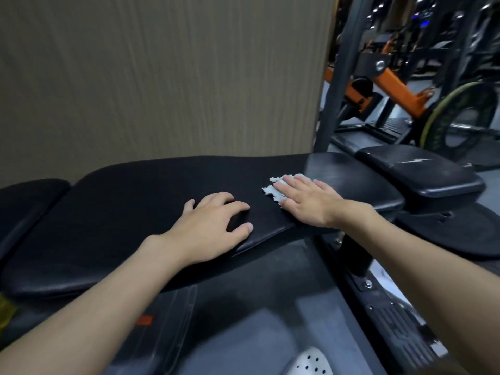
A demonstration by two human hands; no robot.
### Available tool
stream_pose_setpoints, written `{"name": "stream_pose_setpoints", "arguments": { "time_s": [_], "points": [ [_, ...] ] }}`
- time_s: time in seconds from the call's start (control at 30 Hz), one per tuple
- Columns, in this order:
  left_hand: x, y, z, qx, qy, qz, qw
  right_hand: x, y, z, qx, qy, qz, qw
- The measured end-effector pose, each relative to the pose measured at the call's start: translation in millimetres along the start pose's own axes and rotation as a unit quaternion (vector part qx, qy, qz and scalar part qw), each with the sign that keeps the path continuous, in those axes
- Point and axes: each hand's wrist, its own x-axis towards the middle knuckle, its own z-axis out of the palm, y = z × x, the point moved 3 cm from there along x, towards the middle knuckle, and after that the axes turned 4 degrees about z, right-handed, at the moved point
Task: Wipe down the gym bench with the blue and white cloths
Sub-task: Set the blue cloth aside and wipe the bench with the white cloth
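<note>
Mid-wipe: the right hand [305,203], fingers straight, presses a ragged pale blue-white cloth [272,189] onto the black padded gym bench [130,204] near its right end. The left hand [211,226], spread and empty, braces nearby; next probably a sweep leftward.

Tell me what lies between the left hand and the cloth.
Only bare black bench padding, in the head view, between the left hand and the cloth under the right hand.
</note>
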Motion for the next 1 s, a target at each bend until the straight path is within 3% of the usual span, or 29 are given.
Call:
{"name": "stream_pose_setpoints", "arguments": {
  "time_s": [0.3,0.43,0.6,0.83,1.0],
  "points": [
    [37,37,12,0.009,-0.02,0.026,0.999,-25,115,-1,0.0,0.044,0.142,0.989],
    [35,33,13,0.009,-0.024,0.031,0.999,-40,140,6,0.047,0.105,0.207,0.971],
    [27,24,9,-0.003,-0.019,0.041,0.999,-50,120,17,0.024,0.17,0.251,0.953],
    [-2,-3,-2,-0.017,0.012,0.03,0.999,-49,65,23,0.026,0.134,0.219,0.966],
    [-34,-38,-12,-0.013,0.034,0.004,0.999,-45,-8,25,0.021,0.121,0.147,0.981]
  ]
}}
